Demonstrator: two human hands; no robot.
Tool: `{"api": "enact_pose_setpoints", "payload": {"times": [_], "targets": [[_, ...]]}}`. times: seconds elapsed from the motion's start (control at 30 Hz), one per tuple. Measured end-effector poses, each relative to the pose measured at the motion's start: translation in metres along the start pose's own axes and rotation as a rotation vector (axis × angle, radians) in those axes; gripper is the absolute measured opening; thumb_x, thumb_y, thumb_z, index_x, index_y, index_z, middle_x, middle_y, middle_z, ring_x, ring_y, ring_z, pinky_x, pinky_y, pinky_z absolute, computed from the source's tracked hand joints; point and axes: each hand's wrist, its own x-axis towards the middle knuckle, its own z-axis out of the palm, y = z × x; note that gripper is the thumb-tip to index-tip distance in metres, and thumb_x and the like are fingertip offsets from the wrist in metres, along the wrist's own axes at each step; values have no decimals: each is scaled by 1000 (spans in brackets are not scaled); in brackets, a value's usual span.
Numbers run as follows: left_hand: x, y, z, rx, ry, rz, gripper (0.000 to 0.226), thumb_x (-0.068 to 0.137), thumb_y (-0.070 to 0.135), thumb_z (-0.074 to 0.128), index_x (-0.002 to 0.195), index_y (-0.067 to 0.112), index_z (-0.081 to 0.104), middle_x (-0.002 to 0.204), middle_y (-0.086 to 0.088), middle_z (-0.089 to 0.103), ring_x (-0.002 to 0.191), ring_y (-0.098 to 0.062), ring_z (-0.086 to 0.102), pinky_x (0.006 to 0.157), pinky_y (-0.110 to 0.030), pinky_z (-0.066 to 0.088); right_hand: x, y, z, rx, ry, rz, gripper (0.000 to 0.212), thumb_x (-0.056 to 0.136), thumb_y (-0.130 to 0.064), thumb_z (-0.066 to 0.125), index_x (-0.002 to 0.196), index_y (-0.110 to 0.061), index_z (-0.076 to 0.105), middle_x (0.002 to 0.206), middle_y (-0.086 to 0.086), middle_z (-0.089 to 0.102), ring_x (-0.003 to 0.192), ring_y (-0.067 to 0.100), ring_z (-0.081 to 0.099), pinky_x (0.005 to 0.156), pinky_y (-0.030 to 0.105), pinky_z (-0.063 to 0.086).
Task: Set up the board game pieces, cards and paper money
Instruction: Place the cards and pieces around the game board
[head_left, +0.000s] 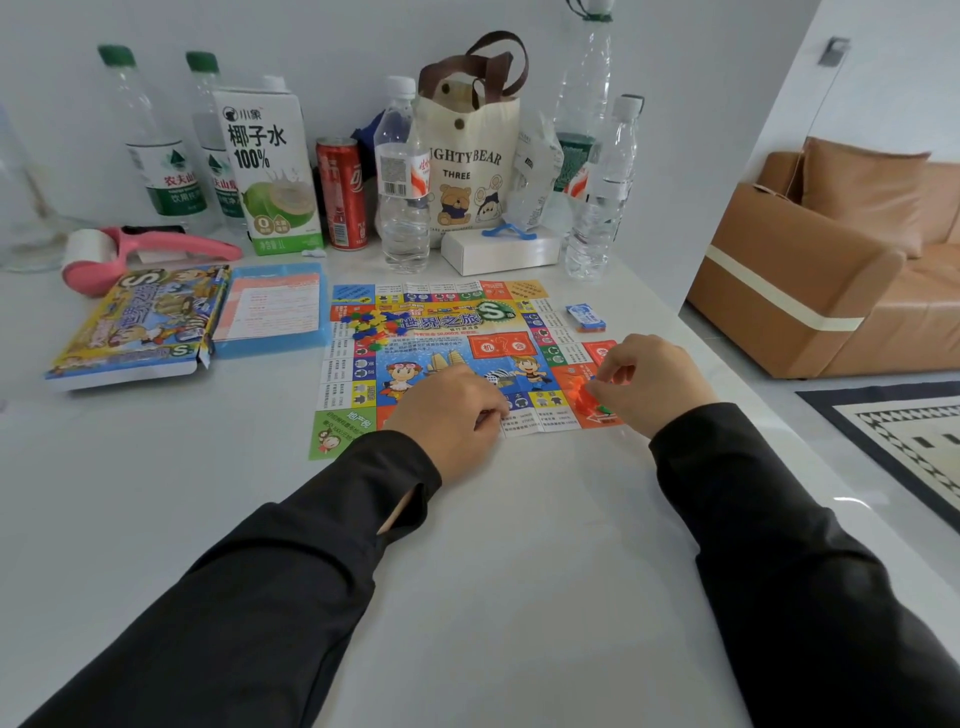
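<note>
**Both hands low on the board, grips mostly hidden**

Flat on the white table (519, 571): paper game board (441, 332), near edge partly covered by both hands.

Left hand (447, 415) knuckles-up on the board's near edge, fingers curled under. Anything beneath hidden by the hand itself; cannot tell whether holding or just resting.

Right hand (649, 384) over the near right corner, thumb and forefinger drawn narrow, touching the orange pieces (583, 391). Too small and shadowed to tell whether one is actually pinched. A green speck just below, unclear.

Heap of coloured pieces (371, 325) on the board's far left. Small blue card pack (586, 317) just off the right edge. Game box (140, 322) and blue tray (270, 312) well to the left, print unreadable.

Behind: bottles, tallest bottle (584, 78) cut off at the top.
</note>
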Motion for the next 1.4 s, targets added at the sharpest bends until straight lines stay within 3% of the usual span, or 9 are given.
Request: {"api": "enact_pose_setpoints", "payload": {"times": [0.2,0.37,0.57,0.67,0.77,0.93,1.13,1.4], "targets": [[1,1,-2,7,-10,-5,25,90,11,49,99,13,72,105,3,69,104,-16,52,86,-33,44,0,0,0,-9,3,2,9,87,-27,61,82,-21,57,90,-2,50,84,13,43,57,16,28],[1,0,0,8,2,6,25,90,11,49,97,13,73,101,2,70,101,-17,53,85,-35,45,0,0,0,-11,-26,12,9,87,-28,60,83,-21,57,92,-2,50,86,14,45,70,24,33],[1,-1,1,-4,27,23,28,88,14,46,93,11,73,96,0,71,97,-20,55,81,-35,47,0,0,0,-19,2,-12,9,87,-28,59,83,-21,57,87,-3,50,83,13,43,57,17,28],[0,-1,2,-16,47,34,35,81,19,41,87,11,74,91,0,72,92,-21,57,78,-36,48,-1,0,0,-22,48,-40,8,86,-27,59,81,-22,58,86,-2,51,81,14,43,56,14,26],[1,-2,2,-11,44,30,27,87,13,47,91,11,73,94,0,72,94,-19,56,81,-35,47,0,1,1,-17,91,-58,7,86,-26,59,80,-22,58,85,-2,52,81,14,43,56,15,26],[1,-1,2,-23,52,-17,26,89,17,47,96,13,72,99,0,70,100,-18,55,86,-34,44,1,2,7,64,247,-127,8,85,-20,59,79,-16,62,82,-3,53,86,15,45,70,21,29],[3,-3,-8,25,208,-264,25,93,19,44,99,14,69,102,0,67,96,-16,55,82,-30,44,-3,-14,19,143,447,-248,8,82,-5,59,83,-4,67,89,7,61,90,21,49,69,16,25],[5,-6,-9,-25,279,-388,23,92,17,47,95,15,70,90,-3,69,80,-20,60,69,-28,46,-1,-47,45,91,189,-328,30,88,4,44,108,-7,64,111,6,59,104,21,52,83,18,35]]}}
